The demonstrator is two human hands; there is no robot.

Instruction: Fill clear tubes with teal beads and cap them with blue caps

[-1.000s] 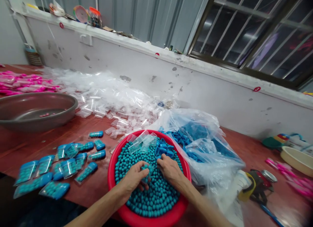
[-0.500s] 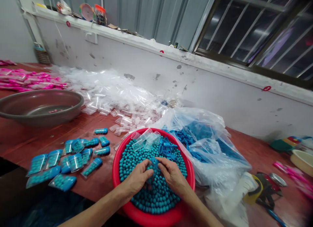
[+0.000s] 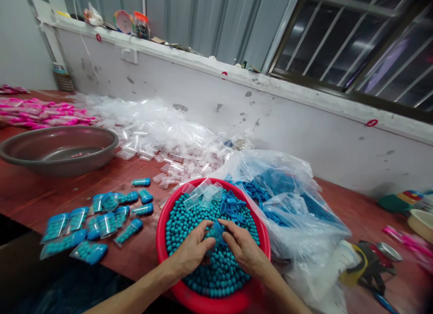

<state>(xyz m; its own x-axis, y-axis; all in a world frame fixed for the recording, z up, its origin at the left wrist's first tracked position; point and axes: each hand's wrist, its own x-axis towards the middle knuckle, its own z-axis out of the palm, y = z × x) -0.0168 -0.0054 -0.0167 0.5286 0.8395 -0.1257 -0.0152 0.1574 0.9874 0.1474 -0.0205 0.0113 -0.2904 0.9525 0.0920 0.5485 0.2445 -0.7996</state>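
My left hand [image 3: 192, 247] is closed around a small clear plastic case filled with teal beads, partly hidden by the fingers. A blue cap [image 3: 218, 228] sits at the case's upper end. The fingers of my right hand [image 3: 242, 247] pinch at that cap from the other side. Both hands are over a red basin [image 3: 163, 228] full of teal beads [image 3: 216, 282]. On top of these beads lie several empty clear cases [image 3: 199, 194] at the back and loose blue caps [image 3: 233, 208] at the back right.
Several filled, capped cases [image 3: 77, 219] lie on the red table [image 3: 142, 255] to the left. Behind are a grey basin [image 3: 61, 169], pink pieces [image 3: 40, 113] and a heap of clear cases [image 3: 176, 165]. A plastic bag of blue caps [image 3: 287, 187] stands right, near a tape dispenser [image 3: 360, 264].
The view has shifted slightly. My hands stay together over the basin, and the case and cap have tilted a little, with the right fingers slightly lower on the cap.
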